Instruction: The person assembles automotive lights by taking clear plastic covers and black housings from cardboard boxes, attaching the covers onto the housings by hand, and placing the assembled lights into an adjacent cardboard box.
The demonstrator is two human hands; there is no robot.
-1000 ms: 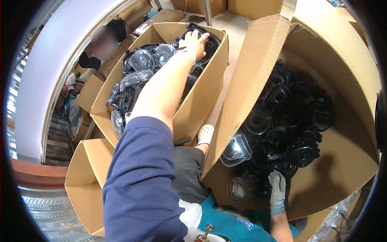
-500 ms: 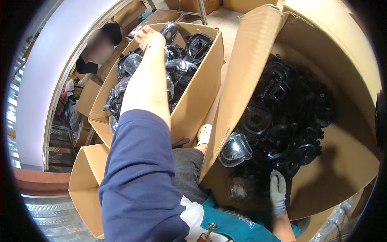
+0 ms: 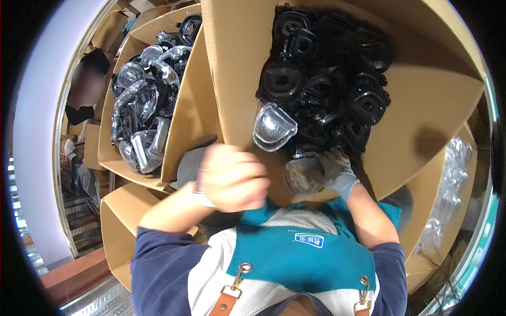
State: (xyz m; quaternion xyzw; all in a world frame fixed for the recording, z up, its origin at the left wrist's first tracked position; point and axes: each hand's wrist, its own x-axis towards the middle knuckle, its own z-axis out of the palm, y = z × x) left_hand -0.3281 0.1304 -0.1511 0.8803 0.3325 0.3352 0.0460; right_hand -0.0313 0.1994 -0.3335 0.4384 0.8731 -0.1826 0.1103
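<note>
My left hand (image 3: 234, 176), bare and blurred by motion, is over the near left side of the large cardboard box (image 3: 416, 100). Its fingers look curled in, but the blur hides whether anything is in them. My right hand (image 3: 340, 171), in a pale glove, reaches into that box. Its fingers bend against the right edge of a domed clear plastic cover (image 3: 303, 178) and seem to grip it. A second clear cover (image 3: 275, 127) lies just beyond, at the edge of a pile of black plastic housings (image 3: 321, 84).
At left stands another cardboard box (image 3: 192, 113) with clear covers (image 3: 142, 95) and black parts. A smaller open box (image 3: 118, 216) sits nearer. Clear plastic parts fill a box (image 3: 448, 189) at right. Someone (image 3: 87, 84) is beyond the left box.
My left hand has come back from the far end of the left box to the near side of the large box. My right hand has closed in on the near clear cover. The view has swung right.
</note>
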